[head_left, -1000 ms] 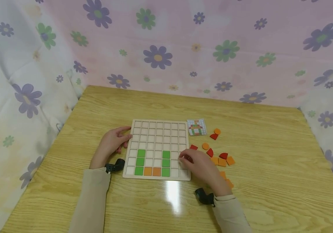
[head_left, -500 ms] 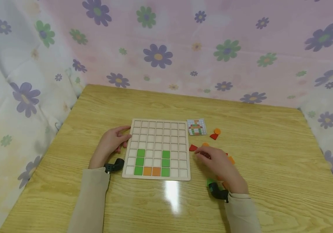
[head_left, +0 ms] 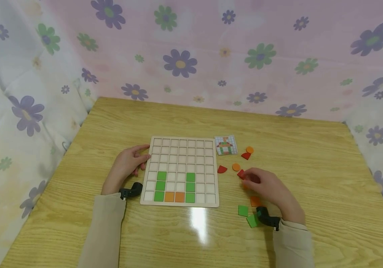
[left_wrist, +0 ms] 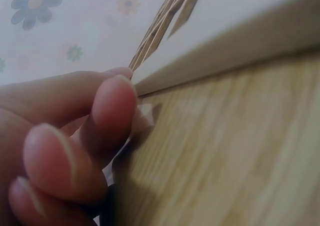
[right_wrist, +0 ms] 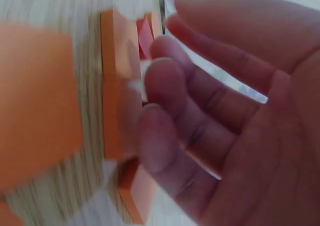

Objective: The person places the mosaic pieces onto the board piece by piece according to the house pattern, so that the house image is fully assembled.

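A wooden grid board (head_left: 146, 167) lies on the table, with green squares (head_left: 160, 185) in two upright columns and two orange squares (head_left: 174, 197) between them in the bottom row. My left hand (head_left: 126, 163) touches the board's left edge with thumb and fingertips; the left wrist view shows the fingers (left_wrist: 115, 106) against its side. Over the loose pieces right of the board is my right hand (head_left: 268, 186), fingers loosely bent, beside a red quarter piece (head_left: 240, 174). In the right wrist view that hand (right_wrist: 220, 96) holds nothing visible, close to orange pieces (right_wrist: 120, 86).
A small pattern card (head_left: 226, 144) lies by the board's upper right corner. Near it are an orange disc (head_left: 250, 149) and a red piece (head_left: 246, 156). Another red piece (head_left: 222, 169) and disc (head_left: 236, 167) lie lower. Loose green squares (head_left: 243, 210) sit beside my right wrist.
My right hand has moved right, from the board's right edge to the loose pieces, uncovering the green squares near its wrist. The left hand stays at the board's edge.
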`<state>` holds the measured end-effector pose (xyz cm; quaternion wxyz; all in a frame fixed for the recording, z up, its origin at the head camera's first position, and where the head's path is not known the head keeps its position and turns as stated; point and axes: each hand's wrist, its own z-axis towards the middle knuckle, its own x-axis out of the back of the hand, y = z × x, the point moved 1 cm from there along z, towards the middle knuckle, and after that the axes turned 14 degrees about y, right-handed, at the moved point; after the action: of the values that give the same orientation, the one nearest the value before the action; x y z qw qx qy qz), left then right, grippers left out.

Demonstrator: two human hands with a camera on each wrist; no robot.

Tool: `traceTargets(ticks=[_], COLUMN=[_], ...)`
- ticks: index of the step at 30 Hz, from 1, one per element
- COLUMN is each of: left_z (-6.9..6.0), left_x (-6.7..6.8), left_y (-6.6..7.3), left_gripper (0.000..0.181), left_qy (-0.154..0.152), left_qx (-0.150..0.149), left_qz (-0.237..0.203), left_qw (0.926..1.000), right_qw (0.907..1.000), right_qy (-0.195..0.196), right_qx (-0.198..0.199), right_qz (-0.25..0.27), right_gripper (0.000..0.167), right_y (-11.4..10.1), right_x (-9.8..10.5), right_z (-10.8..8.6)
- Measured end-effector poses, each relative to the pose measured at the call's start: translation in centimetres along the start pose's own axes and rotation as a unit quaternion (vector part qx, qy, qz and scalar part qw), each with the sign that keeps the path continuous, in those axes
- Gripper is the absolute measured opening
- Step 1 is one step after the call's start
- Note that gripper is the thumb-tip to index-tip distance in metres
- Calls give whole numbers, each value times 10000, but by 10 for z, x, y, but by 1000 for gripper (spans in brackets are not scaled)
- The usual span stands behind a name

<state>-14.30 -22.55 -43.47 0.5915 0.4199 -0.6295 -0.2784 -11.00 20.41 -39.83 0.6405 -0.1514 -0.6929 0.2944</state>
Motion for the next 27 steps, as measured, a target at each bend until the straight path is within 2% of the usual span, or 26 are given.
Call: traceTargets(ticks=[9, 15, 27], left_z=[1, 1, 1], left_x=[0, -1, -1], left_y=[-1, -1, -2], left_gripper=[48, 48, 47], left_qy=[-1, -22, 27], left_qx=[19, 58, 81], left_qz=[16, 73, 69], left_qw=[10000, 10000, 9999], right_qw=[9996, 9992, 9991], right_qy=[-279, -178, -297], right_qx=[-1, -22, -256], right_qz=[-87, -355, -130], right_gripper=[26, 23, 15], right_y=[6, 6, 3], right_x=[4, 0, -3], right_z=[-1, 1, 2])
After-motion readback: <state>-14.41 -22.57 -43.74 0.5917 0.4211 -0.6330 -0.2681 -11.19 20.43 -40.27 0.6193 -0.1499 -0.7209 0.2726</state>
